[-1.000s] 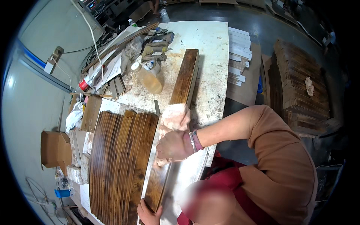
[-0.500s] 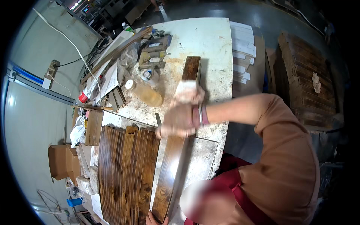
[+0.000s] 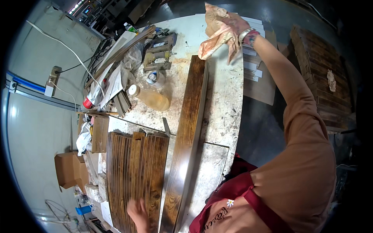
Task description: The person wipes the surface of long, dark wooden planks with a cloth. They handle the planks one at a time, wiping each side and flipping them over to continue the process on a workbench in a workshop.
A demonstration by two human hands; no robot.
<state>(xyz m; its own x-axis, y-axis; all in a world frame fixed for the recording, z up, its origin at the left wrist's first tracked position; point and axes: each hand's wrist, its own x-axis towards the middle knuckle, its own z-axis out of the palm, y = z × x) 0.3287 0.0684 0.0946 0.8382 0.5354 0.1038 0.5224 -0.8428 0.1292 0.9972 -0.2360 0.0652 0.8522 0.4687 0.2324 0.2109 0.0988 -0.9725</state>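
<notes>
The right hand is raised at 12 o'clock beyond the far end of the long dark-stained wooden plank, its fingers closed around a crumpled pale stained rag; hand and rag appear clear of the wood. The plank lies lengthwise on the white, stain-marked desk, running from 6 toward 12 o'clock. The left hand, at 6 o'clock, rests near the plank's near end, blurred; its grip cannot be told. A stack of dark stained boards lies just beside the plank at 8 o'clock. An amber plastic bottle lies on its side at 10 o'clock.
</notes>
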